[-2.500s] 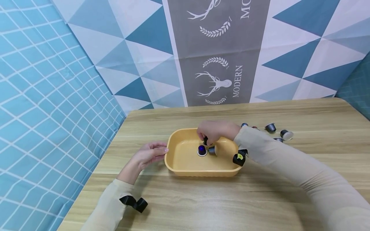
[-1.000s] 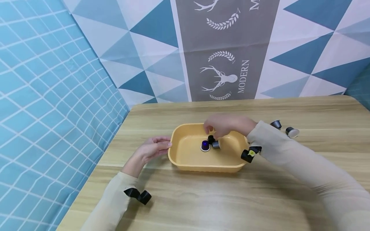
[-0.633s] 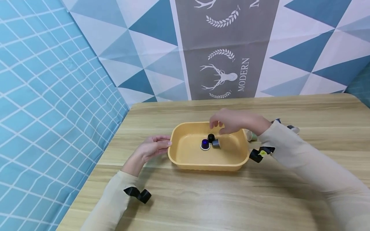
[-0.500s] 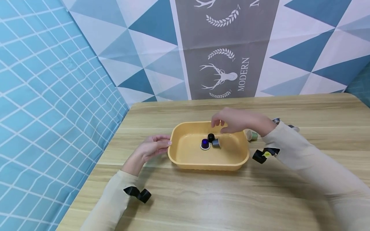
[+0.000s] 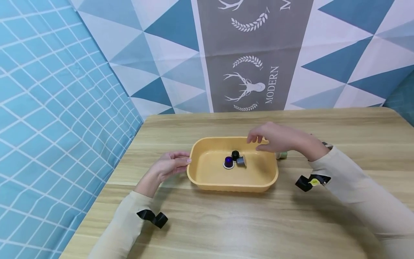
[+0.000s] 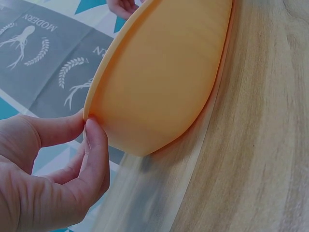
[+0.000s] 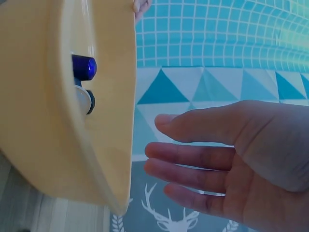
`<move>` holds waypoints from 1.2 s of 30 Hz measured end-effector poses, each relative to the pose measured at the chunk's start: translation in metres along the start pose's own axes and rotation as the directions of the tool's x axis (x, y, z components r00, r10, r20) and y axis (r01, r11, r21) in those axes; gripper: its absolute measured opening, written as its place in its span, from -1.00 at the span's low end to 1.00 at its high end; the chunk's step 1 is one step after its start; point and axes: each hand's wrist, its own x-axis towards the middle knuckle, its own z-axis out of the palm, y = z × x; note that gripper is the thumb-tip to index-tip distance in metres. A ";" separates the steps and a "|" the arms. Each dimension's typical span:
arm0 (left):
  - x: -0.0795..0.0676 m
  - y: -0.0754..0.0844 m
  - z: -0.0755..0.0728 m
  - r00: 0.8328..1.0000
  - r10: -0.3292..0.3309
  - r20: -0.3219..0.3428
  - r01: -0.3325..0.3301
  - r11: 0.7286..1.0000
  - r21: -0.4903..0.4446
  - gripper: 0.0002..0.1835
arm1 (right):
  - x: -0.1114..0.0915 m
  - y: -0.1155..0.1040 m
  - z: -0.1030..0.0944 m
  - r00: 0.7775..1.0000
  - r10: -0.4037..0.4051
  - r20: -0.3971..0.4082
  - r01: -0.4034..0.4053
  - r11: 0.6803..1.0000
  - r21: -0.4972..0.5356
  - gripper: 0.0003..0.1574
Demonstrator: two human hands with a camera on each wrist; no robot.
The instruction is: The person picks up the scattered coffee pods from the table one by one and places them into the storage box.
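A yellow plastic bin (image 5: pixel 213 180) stands on the table. My left hand (image 5: pixel 168 166) pinches its left rim between thumb and fingers, seen close up in the left wrist view on the bin's end wall (image 6: pixel 159 77). Inside lie three coffee capsules: a purple one (image 5: pixel 228 161) and a black one (image 5: pixel 235 155) standing lid down, and a grey one (image 5: pixel 241 161) tipped on its side against them. My right hand (image 5: pixel 275 137) hovers over the bin's back right corner. Its fingers (image 7: pixel 193 157) are spread from the thumb with nothing between them.
A pale green capsule (image 5: pixel 282 155) lies just right of the bin. Another capsule (image 5: pixel 327 145) shows partly behind the right forearm, which hides more of the table there. Patterned cloth (image 5: pixel 174 64) hangs along the table's back and left edges.
My right hand had the black capsule in the bin, let it go beside the purple and grey ones, then rose and moved right. The left hand keeps its hold on the rim.
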 end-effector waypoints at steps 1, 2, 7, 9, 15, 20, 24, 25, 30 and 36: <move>0.000 0.000 0.000 1.000 0.001 0.001 -0.001 1.000 0.002 -0.53 | -0.002 0.001 0.000 1.000 0.013 -0.009 -0.013 1.000 -0.002 -0.71; 0.000 0.000 0.000 1.000 0.002 0.001 -0.002 1.000 0.004 -0.53 | -0.004 0.002 0.000 1.000 0.025 -0.018 -0.025 1.000 -0.004 -0.71; 0.000 -0.001 0.000 1.000 0.004 -0.002 -0.004 1.000 0.003 -0.54 | -0.014 0.005 0.000 0.996 0.044 -0.074 -0.045 0.999 -0.013 -0.74; 0.000 -0.002 0.001 1.000 0.005 -0.001 -0.005 1.000 -0.004 -0.54 | -0.017 0.006 0.001 0.995 0.034 -0.095 -0.036 0.999 -0.021 -0.75; 0.000 -0.002 0.001 1.000 0.009 0.008 -0.009 1.000 -0.014 -0.55 | -0.026 0.012 0.002 0.989 0.014 -0.146 -0.021 0.999 -0.046 -0.76; 0.000 -0.002 0.000 1.000 0.008 0.012 -0.008 1.000 -0.008 -0.54 | -0.034 0.017 0.004 0.984 0.032 -0.176 -0.043 0.997 -0.061 -0.76; 0.000 -0.001 0.000 1.000 0.008 0.010 -0.008 1.000 -0.008 -0.53 | -0.041 0.020 0.003 0.979 0.042 -0.197 -0.056 0.996 -0.068 -0.76; 0.000 0.000 0.000 1.000 0.007 0.009 -0.007 1.000 -0.008 -0.53 | -0.043 0.020 0.002 0.978 0.048 -0.201 -0.062 0.996 -0.066 -0.76; 0.000 0.001 0.001 1.000 0.001 0.007 -0.001 1.000 -0.003 -0.51 | -0.052 0.020 0.000 0.973 0.105 -0.204 -0.115 0.993 -0.037 -0.74; 0.000 0.001 0.002 1.000 0.002 0.014 -0.002 1.000 -0.007 -0.53 | -0.061 0.025 0.004 0.962 0.100 -0.253 -0.119 0.991 -0.062 -0.72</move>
